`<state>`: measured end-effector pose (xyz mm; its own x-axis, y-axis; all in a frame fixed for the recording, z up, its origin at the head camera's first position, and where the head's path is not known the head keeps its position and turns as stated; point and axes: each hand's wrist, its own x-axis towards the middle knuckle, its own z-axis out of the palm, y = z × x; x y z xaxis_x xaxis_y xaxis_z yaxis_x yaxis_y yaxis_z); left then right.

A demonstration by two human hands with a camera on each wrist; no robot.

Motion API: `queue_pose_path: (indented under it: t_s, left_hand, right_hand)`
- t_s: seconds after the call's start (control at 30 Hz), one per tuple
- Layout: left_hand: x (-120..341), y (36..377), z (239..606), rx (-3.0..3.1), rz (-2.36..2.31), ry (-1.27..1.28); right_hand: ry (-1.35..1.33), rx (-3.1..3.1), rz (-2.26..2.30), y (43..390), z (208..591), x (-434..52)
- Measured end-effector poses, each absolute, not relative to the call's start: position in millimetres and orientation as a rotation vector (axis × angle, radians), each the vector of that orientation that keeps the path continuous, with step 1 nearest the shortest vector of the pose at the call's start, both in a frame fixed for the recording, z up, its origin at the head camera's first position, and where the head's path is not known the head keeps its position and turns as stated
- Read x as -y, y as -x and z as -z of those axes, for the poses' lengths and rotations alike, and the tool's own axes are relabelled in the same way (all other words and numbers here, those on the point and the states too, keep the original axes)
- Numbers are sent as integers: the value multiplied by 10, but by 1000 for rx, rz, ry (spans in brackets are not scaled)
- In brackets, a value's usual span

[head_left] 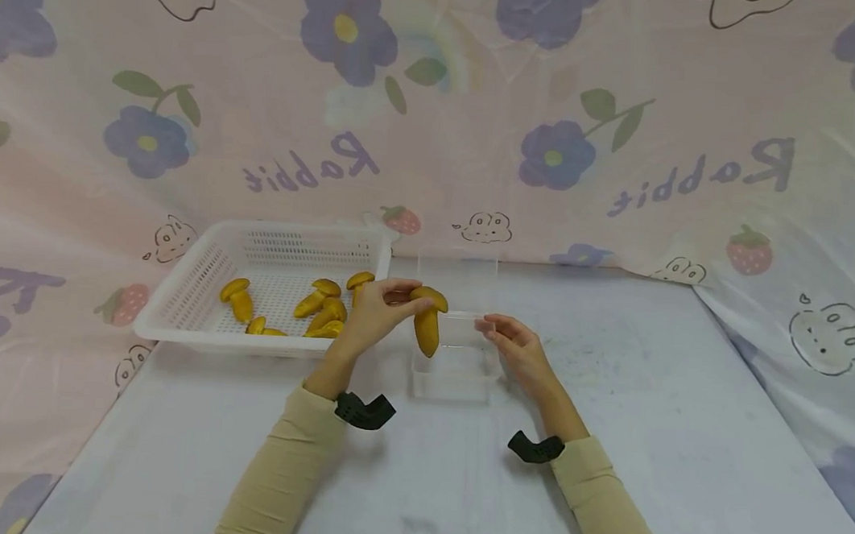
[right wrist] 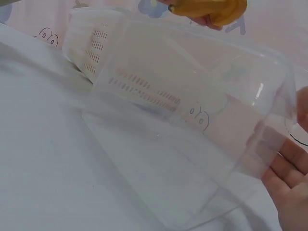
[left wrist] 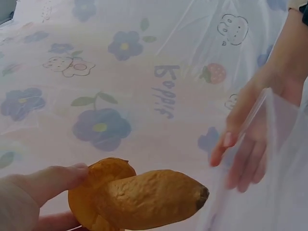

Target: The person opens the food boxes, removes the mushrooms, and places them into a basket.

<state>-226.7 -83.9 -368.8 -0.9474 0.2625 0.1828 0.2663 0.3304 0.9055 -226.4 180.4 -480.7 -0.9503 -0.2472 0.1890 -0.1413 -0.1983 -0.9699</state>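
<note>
Mushroom point(head_left: 428, 322) | left hand point(head_left: 376, 310) pinches, above box point(head_left: 456, 373) rim | right hand point(head_left: 517, 348) touching rim

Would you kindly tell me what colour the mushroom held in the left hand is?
The mushroom is golden yellow-brown, seen best from the left wrist view.

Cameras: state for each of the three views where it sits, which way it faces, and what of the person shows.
Head: worn high, faces forward and down at the table; shows both forearms, the left hand pinching a yellow mushroom over the clear box, and the white basket.
Left wrist: behind the left thumb, faces across to the right hand.
Right wrist: low, faces leftward through the box toward the basket; only the right fingertips show.
Shared: mushroom and box appear in all three.
</note>
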Motion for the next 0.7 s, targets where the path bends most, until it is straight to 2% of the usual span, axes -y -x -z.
queue_pose_path:
  t_s: [0.33, 0.7]
  left_hand:
    - [1119, 2292, 3391, 2551, 1734, 389]
    - [1249, 2319, 3240, 2540, 1726, 336]
  right_hand:
    - [497, -1903, 2364, 2247, 4800, -1795]
    - [479, -1895, 2368, 2239, 4780, -1796]
